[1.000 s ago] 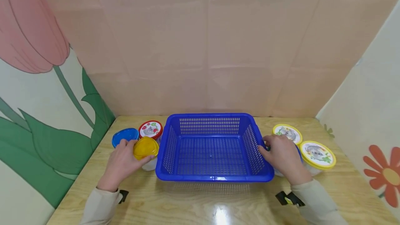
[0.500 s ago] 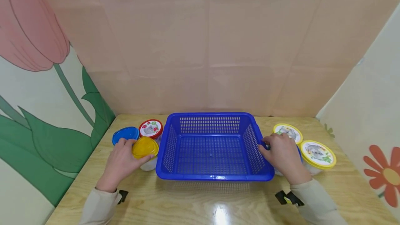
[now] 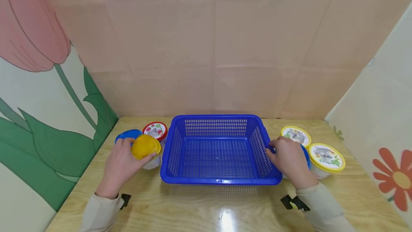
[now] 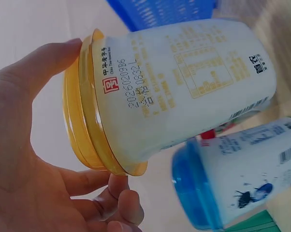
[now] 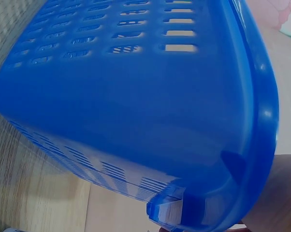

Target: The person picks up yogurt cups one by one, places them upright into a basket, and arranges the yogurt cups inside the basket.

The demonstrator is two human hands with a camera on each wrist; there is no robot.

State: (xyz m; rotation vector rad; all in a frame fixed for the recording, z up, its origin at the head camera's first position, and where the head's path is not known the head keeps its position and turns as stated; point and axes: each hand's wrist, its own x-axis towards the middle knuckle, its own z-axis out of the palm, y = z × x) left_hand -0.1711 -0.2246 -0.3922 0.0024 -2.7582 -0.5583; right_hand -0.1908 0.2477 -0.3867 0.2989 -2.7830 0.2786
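Yellow-lidded cup [image 3: 146, 146] is what we see in the left hand [image 3: 121, 162], thumb and fingers spread wide around the lid and holding its edge, the palm to its left. Its body is smooth, whitish and rounded, with yellow print; we cannot tell what it contains. On its far side stand a blue-lidded cup [image 3: 130, 134] and a red-rimmed tub [image 3: 155, 131]. Right of it sits a blue plastic basket [image 3: 222, 181], oblong, with slotted walls. We find the right hand [image 3: 291, 158] bent over its right rim, gripping it, some fingers hidden. Farther right on the wooden bench [image 3: 193, 214] are two yellow-rimmed tubs [image 3: 327, 158].
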